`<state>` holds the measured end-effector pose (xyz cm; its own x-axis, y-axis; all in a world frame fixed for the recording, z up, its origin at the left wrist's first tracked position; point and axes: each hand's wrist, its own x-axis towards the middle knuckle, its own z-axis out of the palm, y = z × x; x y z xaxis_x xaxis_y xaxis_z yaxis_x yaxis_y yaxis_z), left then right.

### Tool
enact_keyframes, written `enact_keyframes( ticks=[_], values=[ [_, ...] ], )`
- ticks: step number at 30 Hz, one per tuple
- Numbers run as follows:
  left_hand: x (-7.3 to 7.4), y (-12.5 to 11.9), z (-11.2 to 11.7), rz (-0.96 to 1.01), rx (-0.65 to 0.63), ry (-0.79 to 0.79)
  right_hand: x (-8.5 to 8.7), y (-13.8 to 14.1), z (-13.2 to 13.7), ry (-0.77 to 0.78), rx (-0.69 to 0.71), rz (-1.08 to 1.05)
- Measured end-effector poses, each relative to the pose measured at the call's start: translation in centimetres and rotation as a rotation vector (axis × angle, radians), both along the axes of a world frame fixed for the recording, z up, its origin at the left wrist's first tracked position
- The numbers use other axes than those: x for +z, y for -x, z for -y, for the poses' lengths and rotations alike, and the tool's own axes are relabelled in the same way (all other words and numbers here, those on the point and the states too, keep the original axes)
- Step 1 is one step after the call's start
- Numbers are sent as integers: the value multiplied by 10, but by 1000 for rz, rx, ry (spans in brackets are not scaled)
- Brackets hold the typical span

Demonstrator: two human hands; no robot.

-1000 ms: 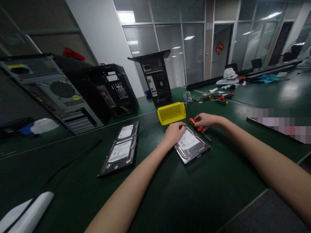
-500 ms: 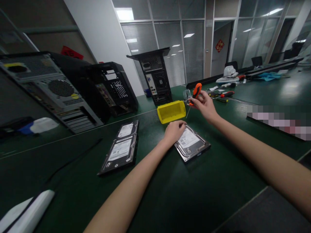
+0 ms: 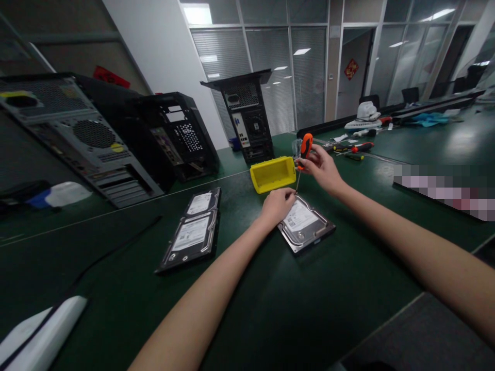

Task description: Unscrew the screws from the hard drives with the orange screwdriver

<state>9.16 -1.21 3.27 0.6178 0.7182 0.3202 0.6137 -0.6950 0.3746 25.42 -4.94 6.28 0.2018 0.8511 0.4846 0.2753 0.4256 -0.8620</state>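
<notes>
A silver hard drive (image 3: 307, 230) lies flat on the green table in front of me. My left hand (image 3: 277, 205) rests on its far left corner, fingers curled down onto the casing. My right hand (image 3: 322, 167) is closed round an orange-handled screwdriver (image 3: 305, 147), held nearly upright. Its thin shaft points down at the drive's far corner, right beside my left fingertips. A yellow plastic bin (image 3: 273, 173) stands just behind the drive.
Two more hard drives (image 3: 193, 229) lie side by side to the left. Three open computer cases (image 3: 174, 134) stand along the back left. Loose screwdrivers (image 3: 353, 149) and a white object lie at the back right. A white item (image 3: 38, 335) sits at the near left edge.
My right hand lifted the screwdriver from beside the drive, stood it upright and brought its tip down to the drive's far corner. My left hand stayed on the drive.
</notes>
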Motion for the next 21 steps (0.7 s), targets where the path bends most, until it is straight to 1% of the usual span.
enact_keyframes(
  ticks=[2, 6, 8, 11, 17, 21],
  values=[
    [0, 0, 1, -3, 4, 1, -2, 1, -1, -5, 30, -6],
    [0, -1, 2, -11, 7, 6, -4, 1, -2, -88, 112, -60],
    [0, -2, 2, -8, 4, 3, -3, 1, -3, -112, 98, -74],
    [-1, -2, 2, 1, -6, 0, -2, -1, -3, -112, 37, -65],
    [-1, -2, 3, 2, 7, -2, -2, 2, 0, -28, -18, 13],
    [-2, -2, 2, 5, -3, -9, -2, 3, 0, -70, 10, 5]
  ],
)
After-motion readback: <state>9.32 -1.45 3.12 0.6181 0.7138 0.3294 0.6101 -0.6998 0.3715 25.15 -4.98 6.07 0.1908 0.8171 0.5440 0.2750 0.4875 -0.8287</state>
